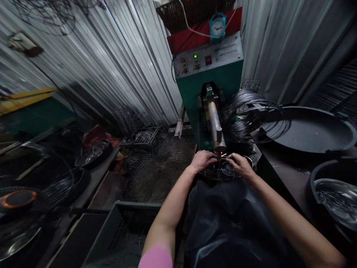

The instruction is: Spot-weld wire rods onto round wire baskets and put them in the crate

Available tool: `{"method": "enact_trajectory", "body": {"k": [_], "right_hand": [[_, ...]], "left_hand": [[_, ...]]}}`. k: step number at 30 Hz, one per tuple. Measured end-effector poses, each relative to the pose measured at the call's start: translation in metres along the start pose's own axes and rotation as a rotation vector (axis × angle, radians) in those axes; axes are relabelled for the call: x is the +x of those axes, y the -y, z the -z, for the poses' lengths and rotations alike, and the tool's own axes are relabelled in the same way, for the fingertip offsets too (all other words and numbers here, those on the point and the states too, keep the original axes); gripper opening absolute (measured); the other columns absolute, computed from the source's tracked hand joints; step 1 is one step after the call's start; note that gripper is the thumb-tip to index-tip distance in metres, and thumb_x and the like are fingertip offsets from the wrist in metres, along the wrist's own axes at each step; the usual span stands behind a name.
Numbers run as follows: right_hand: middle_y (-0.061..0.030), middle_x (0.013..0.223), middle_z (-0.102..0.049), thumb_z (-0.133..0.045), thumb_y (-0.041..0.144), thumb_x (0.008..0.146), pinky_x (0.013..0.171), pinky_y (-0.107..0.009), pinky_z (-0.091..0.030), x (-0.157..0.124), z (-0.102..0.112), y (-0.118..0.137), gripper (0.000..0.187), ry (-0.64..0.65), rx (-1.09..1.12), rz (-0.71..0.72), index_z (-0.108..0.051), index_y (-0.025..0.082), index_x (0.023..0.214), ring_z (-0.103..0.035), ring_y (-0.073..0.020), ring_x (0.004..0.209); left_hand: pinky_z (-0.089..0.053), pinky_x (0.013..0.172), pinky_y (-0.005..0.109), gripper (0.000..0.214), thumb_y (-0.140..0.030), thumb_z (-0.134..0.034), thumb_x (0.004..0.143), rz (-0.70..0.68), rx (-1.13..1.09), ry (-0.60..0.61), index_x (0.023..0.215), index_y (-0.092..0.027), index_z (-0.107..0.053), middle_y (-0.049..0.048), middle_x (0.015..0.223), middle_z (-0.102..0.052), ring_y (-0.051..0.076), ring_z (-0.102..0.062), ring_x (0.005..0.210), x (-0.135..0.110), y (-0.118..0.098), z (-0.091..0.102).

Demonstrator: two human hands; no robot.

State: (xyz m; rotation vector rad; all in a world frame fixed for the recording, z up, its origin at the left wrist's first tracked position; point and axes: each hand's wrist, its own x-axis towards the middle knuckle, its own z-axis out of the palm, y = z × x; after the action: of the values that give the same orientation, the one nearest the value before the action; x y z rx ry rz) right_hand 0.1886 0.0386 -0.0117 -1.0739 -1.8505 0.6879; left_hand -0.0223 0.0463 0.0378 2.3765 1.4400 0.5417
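My left hand (203, 160) is closed in a pinch at the left of the spot welder's electrode (219, 153). On the other side, my right hand (240, 164) also pinches, its fingertips close to the same tip. Between them they hold a thin wire ring (214, 159), partly hidden by the fingers and the dark surroundings. Orange sparks fly where the electrode meets the wire. The welder's round metal arm (214, 119) reaches toward me from a green machine (185, 93). More bent wire (229, 169) shows just under my right hand.
A coil of wire (245, 119) stands right of the welder arm, beside a wide dark pan (309, 130). Small metal parts lie in a bowl (338, 186) at right. A green crate (111, 227) is at lower left; tangled wire pieces (150, 171) cover the floor behind it.
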Motion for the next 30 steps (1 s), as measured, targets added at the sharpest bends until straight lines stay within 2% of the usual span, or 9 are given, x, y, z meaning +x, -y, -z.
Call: {"method": "enact_trajectory", "body": {"k": [3,5,8,11,14,19,25,28,30], "right_hand": [[-0.0063,0.083,-0.065,-0.053,0.047,0.081,0.075,-0.035,-0.047,-0.006,0.002,-0.004,0.028,-0.018,0.076,-0.015,-0.061,0.02,0.082,-0.06,-0.0215,0.08],[-0.0076,0.093,-0.065,-0.055,0.046,0.08,0.082,-0.036,-0.046,-0.012,0.005,-0.009,0.027,-0.037,0.12,-0.028,-0.063,0.02,0.086,-0.06,-0.0225,0.089],[-0.0088,0.098,-0.065,-0.057,0.046,0.077,0.085,-0.038,-0.045,-0.024,0.01,-0.021,0.028,-0.097,0.151,-0.09,-0.063,0.019,0.081,-0.059,-0.0235,0.093],[-0.0067,0.089,-0.065,-0.056,0.047,0.078,0.081,-0.036,-0.045,-0.033,0.014,-0.029,0.03,-0.127,0.187,-0.171,-0.062,0.019,0.08,-0.06,-0.0221,0.087],[-0.0034,0.079,-0.063,-0.053,0.047,0.079,0.074,-0.032,-0.045,-0.037,0.016,-0.029,0.03,-0.102,0.197,-0.21,-0.062,0.019,0.082,-0.058,-0.02,0.079],[-0.0026,0.075,-0.062,-0.052,0.045,0.079,0.072,-0.031,-0.044,-0.036,0.017,-0.027,0.027,-0.064,0.201,-0.163,-0.061,0.019,0.077,-0.057,-0.0193,0.074],[-0.0057,0.081,-0.064,-0.05,0.04,0.082,0.076,-0.034,-0.045,-0.035,0.011,-0.027,0.025,-0.094,0.234,-0.196,-0.062,0.018,0.08,-0.058,-0.0216,0.08],[-0.0054,0.079,-0.066,-0.052,0.033,0.081,0.074,-0.031,-0.047,-0.049,0.012,-0.011,0.02,-0.101,0.198,-0.231,-0.064,0.017,0.075,-0.06,-0.0201,0.078],[0.0007,0.072,-0.065,-0.059,0.029,0.077,0.068,-0.025,-0.048,-0.048,0.012,-0.01,0.014,-0.139,0.151,-0.244,-0.064,0.02,0.068,-0.062,-0.0165,0.073]], "left_hand": [[-0.04,0.089,0.032,0.025,-0.039,-0.065,0.075,0.008,-0.066,-0.178,0.096,-0.026,-0.066,0.0051,0.097,-0.065,0.021,-0.057,0.097,-0.022,-0.016,-0.008],[-0.041,0.09,0.034,0.027,-0.041,-0.063,0.077,0.043,-0.22,-0.311,0.098,-0.024,-0.064,0.0076,0.101,-0.064,0.022,-0.056,0.099,-0.043,-0.032,-0.029],[-0.044,0.085,0.034,0.025,-0.043,-0.061,0.077,0.332,-0.547,-0.405,0.088,-0.021,-0.063,0.0082,0.091,-0.065,0.022,-0.059,0.09,-0.068,-0.054,-0.079],[-0.042,0.089,0.033,0.054,-0.041,-0.074,0.063,0.627,-0.844,-0.541,0.108,-0.019,-0.054,0.011,0.107,-0.06,0.023,-0.057,0.102,-0.068,-0.071,-0.13],[-0.04,0.093,0.031,0.071,-0.041,-0.077,0.061,0.697,-0.969,-0.591,0.12,-0.02,-0.044,0.0116,0.117,-0.054,0.022,-0.053,0.108,-0.051,-0.082,-0.156],[-0.041,0.091,0.032,0.047,-0.046,-0.063,0.074,0.712,-0.874,-0.557,0.11,-0.02,-0.048,0.0102,0.104,-0.058,0.02,-0.057,0.098,-0.036,-0.09,-0.153],[-0.035,0.1,0.042,0.058,-0.044,-0.074,0.06,0.63,-0.542,-0.619,0.108,-0.021,-0.052,0.0127,0.113,-0.058,0.029,-0.049,0.115,-0.041,-0.093,-0.153],[-0.043,0.091,0.042,0.048,-0.043,-0.065,0.068,0.523,-0.606,-0.606,0.107,-0.019,-0.049,0.0131,0.109,-0.059,0.026,-0.057,0.104,-0.051,-0.1,-0.163],[-0.047,0.081,0.045,0.045,-0.046,-0.064,0.065,0.554,-0.582,-0.661,0.097,-0.019,-0.05,0.013,0.098,-0.061,0.028,-0.061,0.092,-0.047,-0.097,-0.168]]}}
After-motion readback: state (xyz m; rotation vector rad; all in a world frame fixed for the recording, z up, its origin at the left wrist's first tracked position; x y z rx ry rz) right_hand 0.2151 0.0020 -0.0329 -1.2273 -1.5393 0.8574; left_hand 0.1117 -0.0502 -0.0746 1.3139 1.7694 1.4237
